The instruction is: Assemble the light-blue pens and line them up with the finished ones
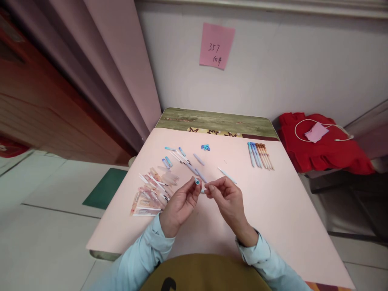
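Note:
My left hand (pixel 181 204) pinches a small teal pen part (pixel 197 182) between thumb and fingertips, just above the pink table cover (pixel 273 210). My right hand (pixel 226 196) is beside it with fingers pinched together; what it holds is too small to make out. Loose pen barrels and caps (pixel 184 159) lie just beyond my hands. A white refill (pixel 226 175) lies to the right of them. A pile of pen parts and clear wrappers (pixel 153 190) sits left of my left hand.
A row of assembled pens (pixel 260 155) lies at the far right of the table. Small blue pieces (pixel 205 147) sit at the far middle. A red cloth with a white cable (pixel 321 141) lies on a seat to the right. A pink note (pixel 216 45) hangs on the wall.

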Motion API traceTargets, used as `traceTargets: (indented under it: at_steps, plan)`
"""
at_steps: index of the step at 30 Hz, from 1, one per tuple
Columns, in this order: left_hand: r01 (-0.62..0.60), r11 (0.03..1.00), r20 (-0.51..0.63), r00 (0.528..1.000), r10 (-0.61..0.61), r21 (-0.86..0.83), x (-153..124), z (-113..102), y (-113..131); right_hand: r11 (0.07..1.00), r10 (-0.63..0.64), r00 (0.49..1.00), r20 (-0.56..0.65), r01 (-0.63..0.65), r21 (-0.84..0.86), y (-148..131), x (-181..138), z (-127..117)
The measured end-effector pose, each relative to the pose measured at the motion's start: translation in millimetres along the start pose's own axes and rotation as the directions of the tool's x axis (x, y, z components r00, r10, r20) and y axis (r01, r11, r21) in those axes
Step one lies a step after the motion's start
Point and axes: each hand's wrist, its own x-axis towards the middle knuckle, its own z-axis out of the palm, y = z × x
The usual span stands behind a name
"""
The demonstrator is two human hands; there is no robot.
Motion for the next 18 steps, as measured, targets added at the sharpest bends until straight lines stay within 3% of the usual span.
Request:
traceTargets:
  at_steps: [3, 10, 13, 18]
  plan:
    - [0.006, 1.0, -0.007, 1.0, -0.006, -0.01, -0.5, -0.4, 0.1, 0.999, 0.03, 0.999, -0.02, -0.03, 0.027, -2.5, -0.2, 1.1]
    - [0.013, 1.0, 0.015, 1.0, -0.013, -0.005, -1.3, -3.2, 1.4, 0.999, -0.042, 0.999, -0.033, 0.043, 0.003, -8.5, -3.6, 4.2]
    - [0.0, 1.0, 0.046, 0.999, 0.0, 0.008, -0.9, -5.1, -1.1, 0.981, -0.164, 0.986, -0.029, 0.16, -0.114, -11.0, -4.7, 5.7]
    - [-0.054, 0.999, 0.09, 0.994, 0.054, -0.004, 2.3, -10.0, -8.8, 0.867, -0.411, 0.911, 0.02, 0.398, -0.3, -4.9, -1.4, 8.1]
